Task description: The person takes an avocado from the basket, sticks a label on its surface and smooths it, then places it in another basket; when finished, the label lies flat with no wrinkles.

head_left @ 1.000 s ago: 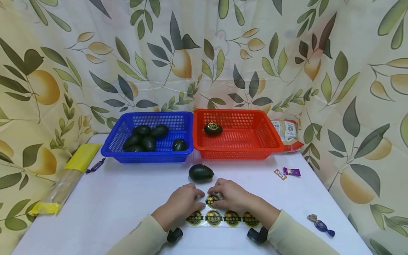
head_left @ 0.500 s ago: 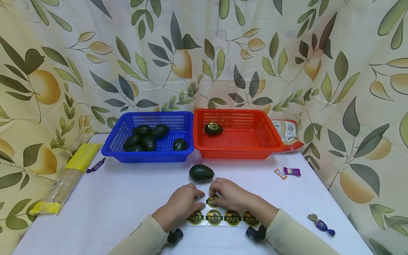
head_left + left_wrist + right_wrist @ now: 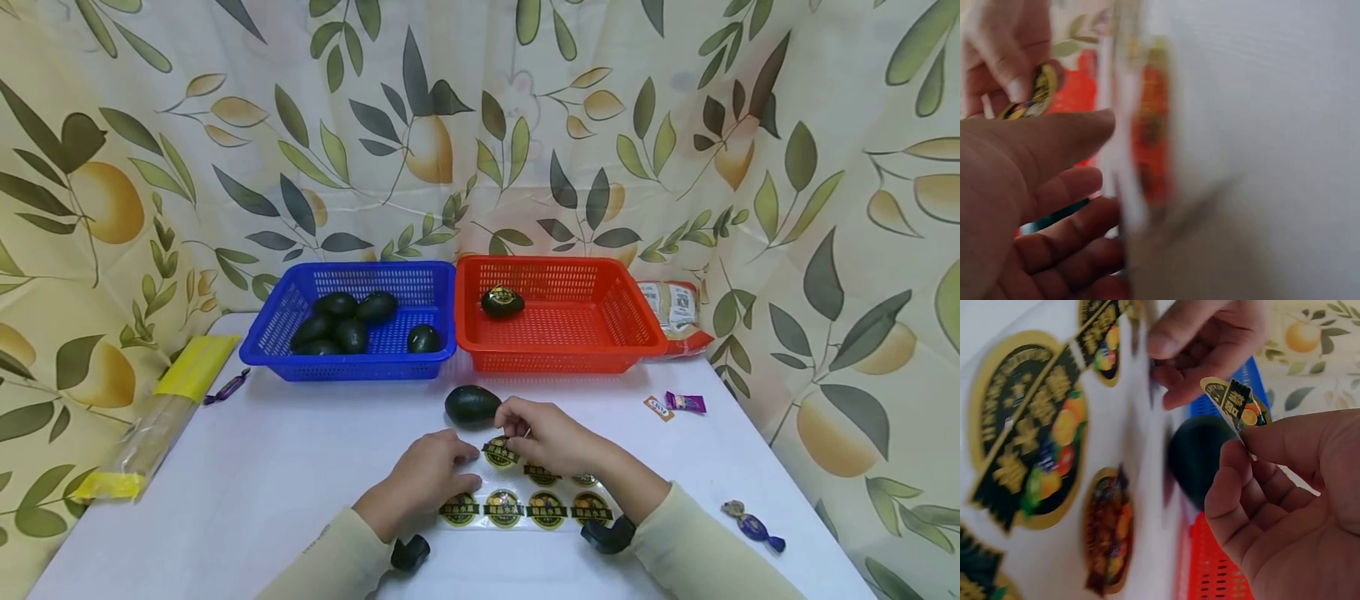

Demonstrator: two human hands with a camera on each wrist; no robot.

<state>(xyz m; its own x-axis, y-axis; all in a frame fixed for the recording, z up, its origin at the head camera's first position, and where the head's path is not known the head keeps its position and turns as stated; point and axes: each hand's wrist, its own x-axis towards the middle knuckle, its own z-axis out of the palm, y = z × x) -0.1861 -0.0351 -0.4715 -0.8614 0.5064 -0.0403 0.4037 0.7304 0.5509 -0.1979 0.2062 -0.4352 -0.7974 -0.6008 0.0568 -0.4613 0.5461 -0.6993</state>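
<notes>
Head view: right hand (image 3: 551, 437) pinches sticker (image 3: 500, 452), half-hidden; left hand (image 3: 435, 479) pressing sheet (image 3: 525, 508), fingers relaxed.

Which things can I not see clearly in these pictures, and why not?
- Left wrist view: motion blur smears the sticker sheet and baskets.
- Head view: the print on the peeled sticker, pinched by the right hand, is too small to read.
- Head view: the left hand covers the sheet's left end.
- Head view: the red basket hides part of the packet behind it.
- Right wrist view: the avocado is blurred and partly hidden by fingers.
</notes>
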